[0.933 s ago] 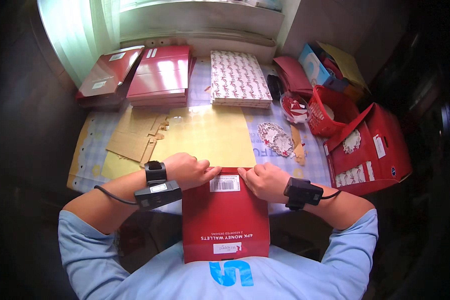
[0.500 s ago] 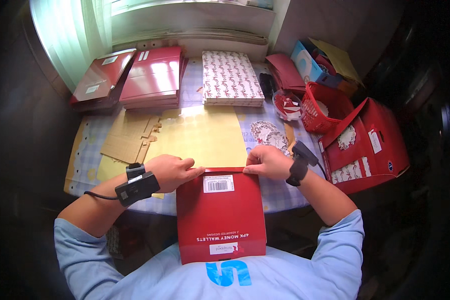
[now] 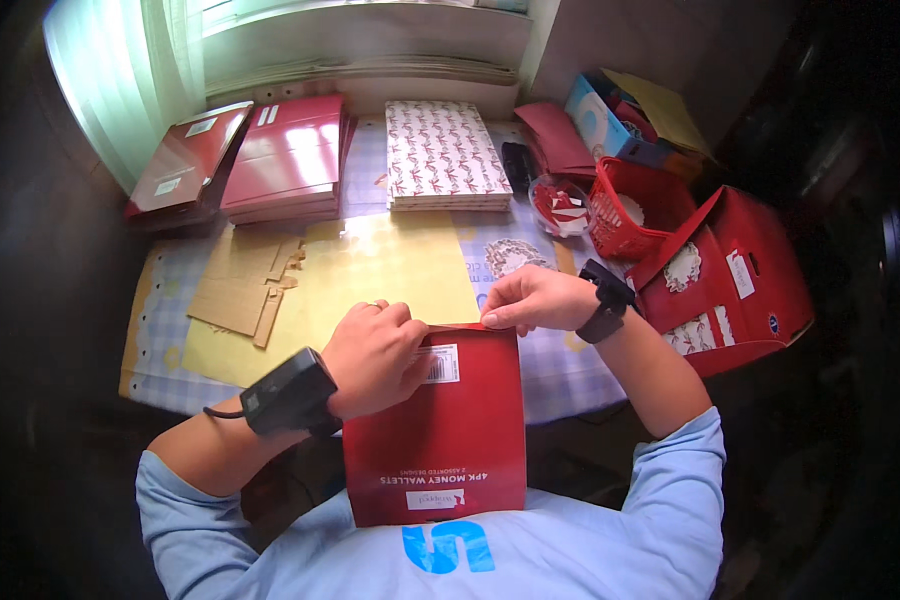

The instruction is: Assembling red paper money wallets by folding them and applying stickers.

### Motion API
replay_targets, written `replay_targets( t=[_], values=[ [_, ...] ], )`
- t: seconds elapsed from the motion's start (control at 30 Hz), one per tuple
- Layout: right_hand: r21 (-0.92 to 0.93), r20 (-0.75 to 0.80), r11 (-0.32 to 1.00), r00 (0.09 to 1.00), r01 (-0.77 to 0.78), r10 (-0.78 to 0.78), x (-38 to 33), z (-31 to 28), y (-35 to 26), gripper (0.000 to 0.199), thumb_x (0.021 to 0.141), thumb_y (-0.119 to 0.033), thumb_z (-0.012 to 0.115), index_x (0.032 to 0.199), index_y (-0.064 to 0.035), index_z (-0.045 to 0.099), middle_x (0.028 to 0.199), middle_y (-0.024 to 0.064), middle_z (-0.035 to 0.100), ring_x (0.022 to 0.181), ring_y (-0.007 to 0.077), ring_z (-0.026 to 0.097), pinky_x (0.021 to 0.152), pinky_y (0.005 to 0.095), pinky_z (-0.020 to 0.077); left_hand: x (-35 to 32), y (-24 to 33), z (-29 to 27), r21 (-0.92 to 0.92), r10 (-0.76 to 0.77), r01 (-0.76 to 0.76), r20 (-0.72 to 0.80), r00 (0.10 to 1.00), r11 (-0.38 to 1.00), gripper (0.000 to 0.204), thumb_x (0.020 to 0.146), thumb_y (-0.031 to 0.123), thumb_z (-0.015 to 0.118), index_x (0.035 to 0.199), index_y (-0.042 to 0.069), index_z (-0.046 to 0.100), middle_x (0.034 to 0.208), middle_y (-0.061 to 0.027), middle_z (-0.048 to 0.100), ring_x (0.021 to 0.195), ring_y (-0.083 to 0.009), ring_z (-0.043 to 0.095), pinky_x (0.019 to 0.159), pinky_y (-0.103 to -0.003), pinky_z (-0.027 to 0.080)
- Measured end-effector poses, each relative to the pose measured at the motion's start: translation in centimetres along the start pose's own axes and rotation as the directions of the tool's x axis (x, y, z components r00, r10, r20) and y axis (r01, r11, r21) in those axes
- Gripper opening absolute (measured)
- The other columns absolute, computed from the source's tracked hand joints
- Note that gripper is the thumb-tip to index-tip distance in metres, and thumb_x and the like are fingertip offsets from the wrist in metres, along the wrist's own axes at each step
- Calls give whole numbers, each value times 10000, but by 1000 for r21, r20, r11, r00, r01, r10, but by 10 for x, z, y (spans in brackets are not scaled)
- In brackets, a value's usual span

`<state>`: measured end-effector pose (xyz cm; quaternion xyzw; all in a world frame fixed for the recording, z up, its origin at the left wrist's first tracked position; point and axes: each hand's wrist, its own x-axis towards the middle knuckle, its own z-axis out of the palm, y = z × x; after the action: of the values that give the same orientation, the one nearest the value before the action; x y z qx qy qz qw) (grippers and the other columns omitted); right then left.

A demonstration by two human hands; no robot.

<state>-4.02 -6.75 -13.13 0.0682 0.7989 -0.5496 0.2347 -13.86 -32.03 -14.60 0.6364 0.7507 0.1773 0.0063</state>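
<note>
A flat red cardboard packet (image 3: 432, 425) rests against my shirt and leans on the near table edge, its printing upside down to me. My right hand (image 3: 542, 300) pinches the right end of its far edge between thumb and fingers. At the left part of that same edge, my left hand (image 3: 375, 358) is closed with curled fingers, covering part of the white barcode label (image 3: 443, 364). A narrow flap along the far edge stands slightly raised between the hands. The left fingertips are partly hidden behind the knuckles.
Beyond lie a yellow sheet (image 3: 385, 265) and brown cardboard (image 3: 232, 285). Red packet stacks (image 3: 285, 160) and a patterned stack (image 3: 445, 155) stand at the back. To the right are a clear tub (image 3: 560, 207), a red basket (image 3: 620, 215) and a red box (image 3: 760, 280).
My left hand has moved right and inward along the packet's far edge, now over the label, its fingers more curled. My right hand still pinches the right end. The view has shifted slightly.
</note>
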Motion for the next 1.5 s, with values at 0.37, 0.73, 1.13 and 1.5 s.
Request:
replay_targets(
  t=[0.37,0.73,1.13,1.5],
  values=[
    [131,92,991,995,19,-31,-9,2,0,280,923,-271,649,1026,-15,699,738,-8,628,621,69,538,575,220,441,20,-6,-39,-447,-52,128,180,982,885,251,795,229,727,830,-5,644,787,-155,629,751,-313,621,676,-380,496],
    [158,112,977,980,147,-165,-15,3,1,316,938,-299,630,1070,-17,684,784,-9,629,666,78,544,616,230,461,23,1,-38,-404,-27,92,166,986,910,188,792,203,714,865,31,689,771,-130,626,756,-287,627,692,-373,505],
    [162,121,982,986,96,-116,-24,0,3,304,935,-286,641,1069,-16,683,772,-8,629,644,76,566,608,231,481,18,28,-32,-293,-51,56,25,998,954,138,774,109,706,891,42,680,842,-111,597,731,-294,626,667,-375,522],
    [-3,47,994,993,109,-109,-38,12,-9,297,917,-276,664,1071,-23,682,792,5,649,654,73,594,603,220,497,14,29,-23,-290,-48,53,25,999,956,151,804,115,666,940,50,677,869,-120,593,760,-305,632,694,-371,526]
  ],
)
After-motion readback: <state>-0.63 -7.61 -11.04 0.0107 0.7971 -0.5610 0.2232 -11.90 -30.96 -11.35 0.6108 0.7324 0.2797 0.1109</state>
